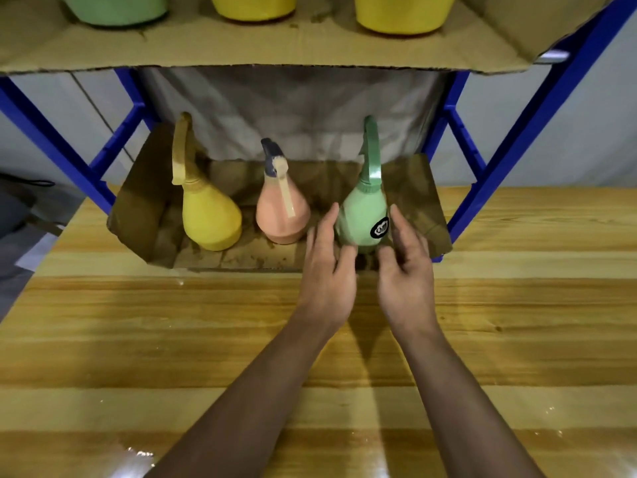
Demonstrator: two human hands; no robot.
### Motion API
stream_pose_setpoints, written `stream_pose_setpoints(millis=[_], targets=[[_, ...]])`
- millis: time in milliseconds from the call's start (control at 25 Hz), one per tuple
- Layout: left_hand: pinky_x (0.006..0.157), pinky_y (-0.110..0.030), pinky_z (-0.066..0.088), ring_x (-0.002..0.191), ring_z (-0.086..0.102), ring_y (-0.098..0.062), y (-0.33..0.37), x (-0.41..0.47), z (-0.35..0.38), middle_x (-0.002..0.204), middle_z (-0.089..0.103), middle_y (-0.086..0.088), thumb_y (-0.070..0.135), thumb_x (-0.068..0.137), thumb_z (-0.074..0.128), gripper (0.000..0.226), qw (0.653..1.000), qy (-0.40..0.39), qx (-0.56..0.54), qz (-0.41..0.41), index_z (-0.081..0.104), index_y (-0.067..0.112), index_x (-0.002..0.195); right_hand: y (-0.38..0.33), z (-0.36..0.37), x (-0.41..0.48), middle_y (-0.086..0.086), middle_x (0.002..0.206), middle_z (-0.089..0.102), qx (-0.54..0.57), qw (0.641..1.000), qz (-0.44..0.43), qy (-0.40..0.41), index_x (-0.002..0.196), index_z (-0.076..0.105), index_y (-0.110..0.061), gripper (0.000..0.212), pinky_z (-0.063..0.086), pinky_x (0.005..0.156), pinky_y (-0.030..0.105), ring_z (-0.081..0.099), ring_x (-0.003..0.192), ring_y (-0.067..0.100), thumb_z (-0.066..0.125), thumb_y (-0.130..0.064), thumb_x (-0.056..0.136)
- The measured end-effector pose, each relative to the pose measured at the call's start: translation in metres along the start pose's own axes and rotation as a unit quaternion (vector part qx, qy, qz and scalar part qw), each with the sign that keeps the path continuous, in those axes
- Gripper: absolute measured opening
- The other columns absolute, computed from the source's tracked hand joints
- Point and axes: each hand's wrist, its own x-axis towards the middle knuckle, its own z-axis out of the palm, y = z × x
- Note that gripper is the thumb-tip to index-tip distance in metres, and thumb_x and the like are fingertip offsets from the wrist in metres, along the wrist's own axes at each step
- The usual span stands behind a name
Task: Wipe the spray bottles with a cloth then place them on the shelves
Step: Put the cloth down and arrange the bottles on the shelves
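Observation:
Three spray bottles stand on the cardboard-lined lower shelf [241, 257]: a yellow spray bottle [210, 219] on the left, a peach spray bottle [281, 215] in the middle and a green spray bottle [363, 215] with a black sticker on the right. My left hand [327, 267] and my right hand [406, 267] cup the green bottle's base from either side. Both thumbs lie up along its flanks and the fingers curl round its front. No cloth is in view.
A wooden table [172, 339] with wet spots runs up to the shelf. The blue metal rack frame [482, 188] flanks the shelf. An upper cardboard-lined shelf [275, 50] carries one green and two yellow bottles, of which only the bases show.

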Motion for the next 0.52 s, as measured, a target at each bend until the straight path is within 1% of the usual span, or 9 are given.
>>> stream_pose_setpoints(millis=[40, 80, 120, 200, 240, 280, 400, 520], targets=[[0.114, -0.004, 0.021, 0.139, 0.034, 0.009, -0.001, -0.007, 0.002, 0.154, 0.033, 0.012, 0.021, 0.104, 0.045, 0.059, 1.000, -0.003, 0.006, 0.001, 0.031, 0.028, 0.161, 0.002, -0.001, 0.001, -0.005, 0.145, 0.047, 0.003, 1.000, 0.004, -0.004, 0.150, 0.048, -0.029, 0.058, 0.038, 0.119, 0.038, 0.046, 0.138, 0.009, 0.052, -0.004, 0.098], [0.112, 0.000, 0.019, 0.142, 0.032, 0.007, -0.001, -0.011, 0.005, 0.158, 0.032, 0.010, 0.020, 0.104, 0.045, 0.060, 1.000, -0.011, 0.010, 0.000, 0.030, 0.029, 0.161, 0.003, -0.001, 0.002, -0.004, 0.147, 0.048, 0.005, 1.000, 0.005, -0.007, 0.149, 0.048, -0.028, 0.057, 0.038, 0.119, 0.039, 0.046, 0.138, 0.009, 0.052, -0.004, 0.098], [0.115, -0.002, 0.017, 0.146, 0.028, 0.003, -0.002, -0.013, 0.006, 0.163, 0.029, 0.008, 0.018, 0.106, 0.045, 0.060, 1.000, -0.018, 0.012, -0.001, 0.028, 0.029, 0.162, 0.005, -0.001, 0.003, -0.003, 0.148, 0.048, 0.005, 1.000, 0.004, -0.010, 0.149, 0.049, -0.028, 0.057, 0.038, 0.119, 0.040, 0.047, 0.138, 0.009, 0.052, -0.004, 0.098], [0.125, -0.017, 0.018, 0.151, 0.024, -0.002, 0.000, -0.011, 0.007, 0.167, 0.025, 0.005, 0.014, 0.107, 0.046, 0.062, 1.000, -0.021, 0.004, -0.006, 0.025, 0.029, 0.163, 0.007, -0.001, 0.005, -0.005, 0.148, 0.048, 0.013, 1.000, 0.000, -0.019, 0.148, 0.049, -0.030, 0.057, 0.039, 0.118, 0.040, 0.047, 0.138, 0.008, 0.053, -0.005, 0.097], [0.128, -0.025, 0.018, 0.153, 0.023, -0.003, 0.000, -0.010, 0.007, 0.168, 0.024, 0.005, 0.014, 0.106, 0.046, 0.063, 1.000, -0.023, 0.000, -0.007, 0.024, 0.029, 0.164, 0.009, -0.002, 0.006, -0.006, 0.148, 0.048, 0.017, 1.000, 0.001, -0.022, 0.148, 0.049, -0.031, 0.057, 0.039, 0.118, 0.040, 0.047, 0.138, 0.007, 0.053, -0.006, 0.097], [0.129, -0.030, 0.018, 0.153, 0.021, -0.003, 0.000, -0.010, 0.007, 0.169, 0.023, 0.005, 0.014, 0.106, 0.046, 0.064, 1.000, -0.028, -0.002, -0.007, 0.023, 0.029, 0.164, 0.010, -0.002, 0.007, -0.007, 0.148, 0.047, 0.020, 0.999, 0.004, -0.025, 0.148, 0.049, -0.033, 0.058, 0.040, 0.118, 0.040, 0.047, 0.138, 0.006, 0.053, -0.008, 0.097], [0.131, -0.034, 0.015, 0.155, 0.015, 0.000, -0.003, -0.011, 0.006, 0.171, 0.017, 0.009, 0.020, 0.105, 0.045, 0.067, 0.999, -0.044, -0.010, -0.011, 0.019, 0.034, 0.164, 0.013, -0.003, 0.007, -0.009, 0.149, 0.048, 0.020, 0.999, 0.010, -0.030, 0.148, 0.048, -0.037, 0.059, 0.040, 0.118, 0.040, 0.046, 0.138, 0.003, 0.053, -0.010, 0.095], [0.131, -0.039, 0.016, 0.156, 0.015, -0.001, -0.002, -0.007, 0.002, 0.172, 0.017, 0.011, 0.028, 0.098, 0.043, 0.071, 0.997, -0.056, -0.037, -0.025, 0.019, 0.033, 0.164, 0.011, -0.002, 0.006, -0.007, 0.151, 0.048, 0.027, 0.999, 0.012, -0.042, 0.150, 0.046, -0.034, 0.060, 0.039, 0.118, 0.040, 0.045, 0.139, 0.004, 0.053, -0.005, 0.097]])
